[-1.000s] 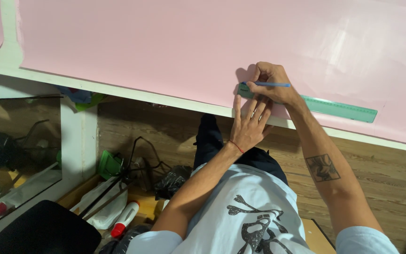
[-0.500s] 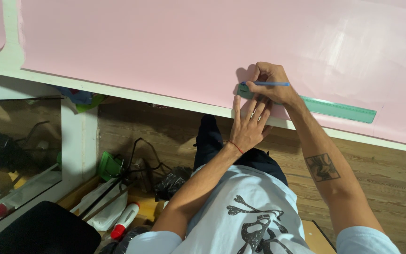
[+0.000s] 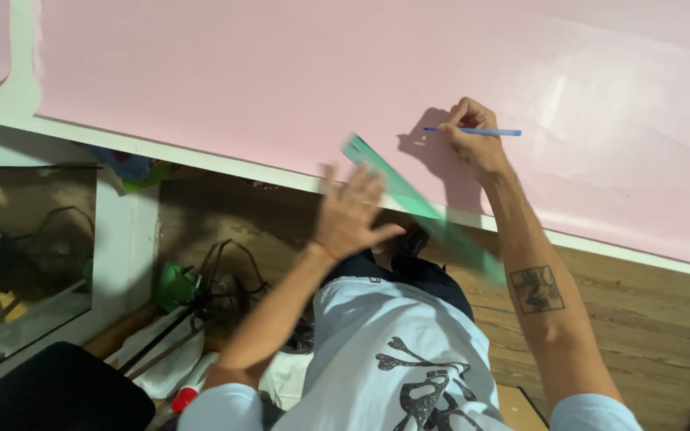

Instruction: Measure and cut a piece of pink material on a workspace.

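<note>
Upper right of centre, the right hand (image 3: 473, 136) pinches a thin blue pencil (image 3: 481, 132) against the pink painted board (image 3: 201, 80). At centre, the left hand (image 3: 353, 215), fingers spread, touches a blurred long green plastic ruler (image 3: 421, 207); whether it grips the ruler I cannot tell.

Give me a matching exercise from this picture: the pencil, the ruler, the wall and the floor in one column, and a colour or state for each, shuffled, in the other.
Column one:
1. pencil
2. ruler
3. wall
4. floor

Column two:
A. brown wood planks
B. green, blurred, tilted, by the left hand
C. pink, flat painted surface
D. blue, thin, held in the right hand against the wall

Pairs: 1-D, 2-B, 3-C, 4-A
</note>
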